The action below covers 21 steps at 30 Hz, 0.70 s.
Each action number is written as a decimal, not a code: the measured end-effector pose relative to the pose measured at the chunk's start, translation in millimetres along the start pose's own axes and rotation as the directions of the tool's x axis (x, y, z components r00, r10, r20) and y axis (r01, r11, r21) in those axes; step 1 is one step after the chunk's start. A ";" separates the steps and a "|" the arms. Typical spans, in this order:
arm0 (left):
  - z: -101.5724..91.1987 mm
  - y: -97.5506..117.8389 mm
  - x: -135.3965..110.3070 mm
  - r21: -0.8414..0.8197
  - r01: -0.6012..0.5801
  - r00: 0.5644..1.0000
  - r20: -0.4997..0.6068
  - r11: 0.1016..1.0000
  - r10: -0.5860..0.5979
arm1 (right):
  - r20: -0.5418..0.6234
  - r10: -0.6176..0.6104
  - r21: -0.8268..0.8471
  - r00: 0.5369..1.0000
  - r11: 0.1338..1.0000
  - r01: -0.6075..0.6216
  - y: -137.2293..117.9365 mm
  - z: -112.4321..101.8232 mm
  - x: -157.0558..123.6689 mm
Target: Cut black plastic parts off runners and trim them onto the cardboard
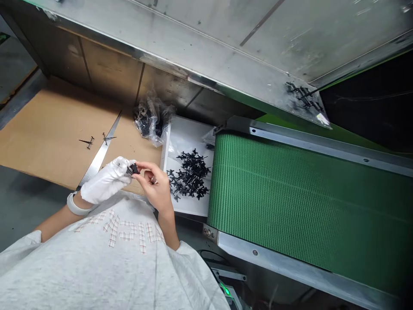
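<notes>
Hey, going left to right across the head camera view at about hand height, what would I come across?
White wristband, gloved left hand, small black piece, bare right hand, pile of black parts, green conveyor belt.

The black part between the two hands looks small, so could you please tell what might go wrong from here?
The black part might slip, being pinched between the gloved left hand and bare right hand. Pieces heaped in the white tray could tangle or catch on the green belt beside them.
</notes>
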<state>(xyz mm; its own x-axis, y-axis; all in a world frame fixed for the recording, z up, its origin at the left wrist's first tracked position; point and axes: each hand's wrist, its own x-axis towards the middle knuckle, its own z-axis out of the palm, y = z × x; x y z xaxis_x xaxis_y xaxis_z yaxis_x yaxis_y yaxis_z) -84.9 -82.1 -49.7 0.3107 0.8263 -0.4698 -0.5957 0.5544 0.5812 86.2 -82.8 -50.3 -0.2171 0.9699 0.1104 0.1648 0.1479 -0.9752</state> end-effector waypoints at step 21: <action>17.5 -7.4 -12.1 -0.023 -0.141 0.989 -0.042 0.990 0.140 | -0.119 0.090 0.063 0.989 0.995 -0.083 7.2 10.9 -2.6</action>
<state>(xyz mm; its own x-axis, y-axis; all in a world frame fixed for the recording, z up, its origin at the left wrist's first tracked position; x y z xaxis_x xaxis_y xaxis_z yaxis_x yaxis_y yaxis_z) -71.3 -94.5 -36.6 0.1933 0.8908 -0.4112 -0.6507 0.4301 0.6258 77.5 -86.4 -59.7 -0.0851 0.9954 0.0442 0.1216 0.0544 -0.9911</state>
